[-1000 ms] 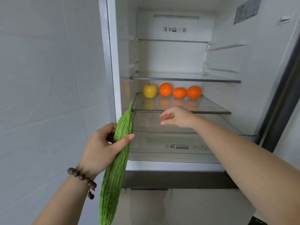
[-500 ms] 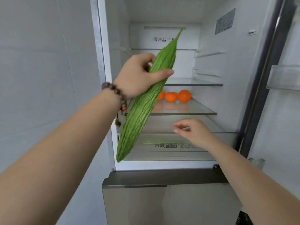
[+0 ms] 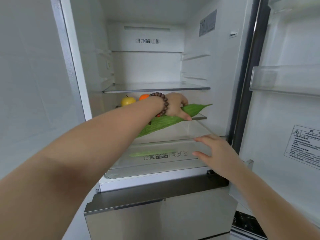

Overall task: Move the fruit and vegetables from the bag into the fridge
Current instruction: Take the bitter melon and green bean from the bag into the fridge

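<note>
Left hand point(image 3: 174, 105) is gripping bitter gourd point(image 3: 190, 109) mid-frame, long axis lying lower-left to upper-right along the glass shelf point(image 3: 199, 118) edge; right hand point(image 3: 218, 153) is hovering open, lower right.

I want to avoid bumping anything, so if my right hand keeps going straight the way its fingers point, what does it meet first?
Your right hand, open and empty, points leftward across the clear crisper drawer. It would probably brush that drawer's front first, though depth is hard to judge. The bitter gourd sits higher, out of its line.
</note>
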